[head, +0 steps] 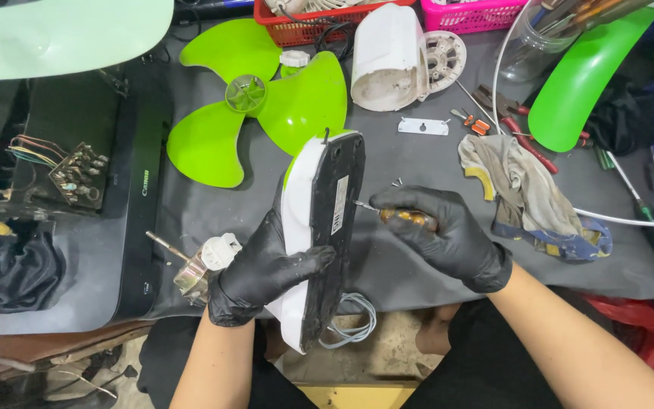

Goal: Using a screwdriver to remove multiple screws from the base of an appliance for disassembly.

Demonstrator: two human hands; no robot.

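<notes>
The right hand's [448, 235] gloved fingers [406, 203] are clenched around the amber handle of a screwdriver [401, 217], whose thin metal tip is set against the dark underside of a fan base [327, 235]. The left hand's [263, 269] fingers are wrapped around the base's white edge, the thumb pressed onto the black plate, so that the base is held upright on its edge over the front of the table [418, 163].

The base is judged to be a stiff, hollow plastic shell, fairly light, smooth and somewhat slippery under glossy black gloves; a grip across its rim, as held now, seems the safest. A grey cable [353, 322] hangs looped from its lower end and could snag.

A small screw [397, 182] lies on the grey mat just beyond the right hand. Further out are a bright green three-bladed fan blade [266, 106] of thin, flexible-looking plastic, a white motor housing [389, 60], a crumpled rag [527, 193], red-handled pliers [512, 125], and a small motor [194, 273] beside the left wrist.
</notes>
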